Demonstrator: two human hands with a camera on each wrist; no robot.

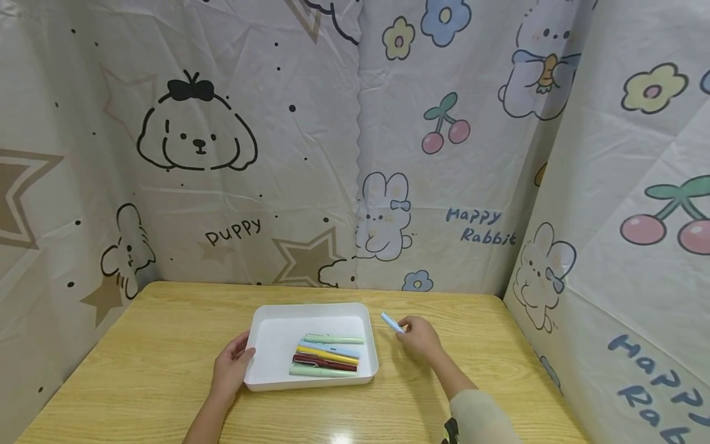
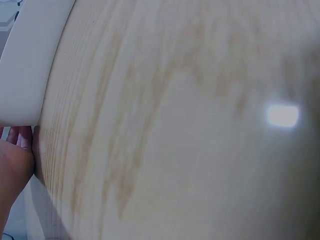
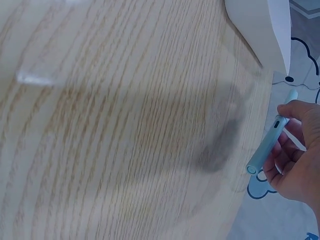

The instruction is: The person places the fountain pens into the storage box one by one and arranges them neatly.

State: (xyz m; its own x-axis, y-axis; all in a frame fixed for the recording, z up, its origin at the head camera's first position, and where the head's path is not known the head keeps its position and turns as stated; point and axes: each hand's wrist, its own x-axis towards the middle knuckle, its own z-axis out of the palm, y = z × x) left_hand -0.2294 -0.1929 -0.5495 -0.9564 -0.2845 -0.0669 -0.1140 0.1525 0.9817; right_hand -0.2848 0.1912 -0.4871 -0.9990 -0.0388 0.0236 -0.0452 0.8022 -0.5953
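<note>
A white rectangular tray (image 1: 272, 330) lies on the table, its left side held by my left hand (image 1: 228, 370) with the thumb at the rim. In the left wrist view the fingers (image 2: 22, 137) bend against the tray's outer wall. Inside the tray, several capped pens lie side by side toward the right: a pale green pen (image 1: 335, 340), a light blue one, a yellow pen (image 1: 327, 354), a dark red pen (image 1: 333, 364) and another pale green one in front. Right of the tray, my right hand (image 1: 420, 339) pinches a light blue pen (image 3: 267, 145) between thumb and fingers, slanted above the table.
The light wood table (image 1: 166, 345) reaches back to a printed cloth backdrop (image 1: 310, 154), with another cloth wall (image 1: 621, 296) along the right side. A bright light reflection shows at the table's front.
</note>
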